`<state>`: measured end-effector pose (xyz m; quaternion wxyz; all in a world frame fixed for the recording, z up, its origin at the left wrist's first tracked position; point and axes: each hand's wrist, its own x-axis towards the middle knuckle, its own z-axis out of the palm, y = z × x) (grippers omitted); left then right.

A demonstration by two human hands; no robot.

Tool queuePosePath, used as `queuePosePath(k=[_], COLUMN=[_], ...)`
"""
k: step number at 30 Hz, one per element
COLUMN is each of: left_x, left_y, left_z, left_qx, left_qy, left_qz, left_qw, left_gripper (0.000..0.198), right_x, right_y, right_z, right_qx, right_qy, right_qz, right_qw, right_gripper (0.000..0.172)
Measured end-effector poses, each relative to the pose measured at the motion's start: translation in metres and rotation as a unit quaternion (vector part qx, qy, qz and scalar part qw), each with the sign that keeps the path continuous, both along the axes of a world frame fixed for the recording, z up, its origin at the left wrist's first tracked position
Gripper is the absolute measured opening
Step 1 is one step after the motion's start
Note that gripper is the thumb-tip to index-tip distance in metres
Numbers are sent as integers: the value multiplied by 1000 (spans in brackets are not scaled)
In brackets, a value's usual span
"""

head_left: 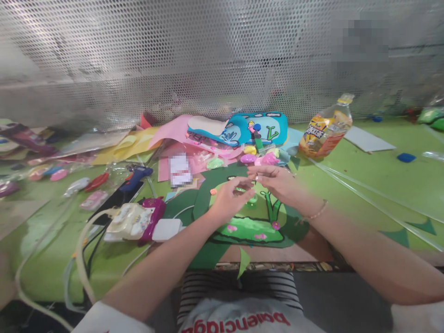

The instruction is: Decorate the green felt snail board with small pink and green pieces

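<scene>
At left, a blue glue gun [137,179] lies behind a cream-coloured plastic plug block [129,222]. Centrally, above a rounded green card with plant and flower shapes [249,235] lying before the person, the left hand [231,196] and right hand [277,182] hold their curled fingertips close together, any grip between them indiscernible; farther right stands a clear, orange-labelled plastic bottle [325,130].

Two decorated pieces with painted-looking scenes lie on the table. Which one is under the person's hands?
The green one, with small pink decorations on its front edge; the blue one lies farther back, beyond both hands.
</scene>
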<state>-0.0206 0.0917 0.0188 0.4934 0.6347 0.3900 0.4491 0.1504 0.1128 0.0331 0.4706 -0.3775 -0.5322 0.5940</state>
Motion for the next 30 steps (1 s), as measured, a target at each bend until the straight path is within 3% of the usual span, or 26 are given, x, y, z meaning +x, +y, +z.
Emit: queuePosePath(k=[6, 13, 30], left_x=[-1, 0, -2], left_y=[1, -1, -3], left_z=[3, 3, 6], left_qx=[-94, -160, -202], left_qy=[-64, -135, -159], left_qz=[-60, -66, -110], left_qw=[992, 976, 960], left_gripper=[46, 43, 36], right_x=[-2, -3, -6], right_y=[-1, -5, -7], right_z=[-12, -5, 1], right_qx=[17, 21, -10], right_qy=[-22, 11, 86], right_qz=[53, 89, 23], right_qw=[998, 996, 996], right_gripper=[34, 31, 19])
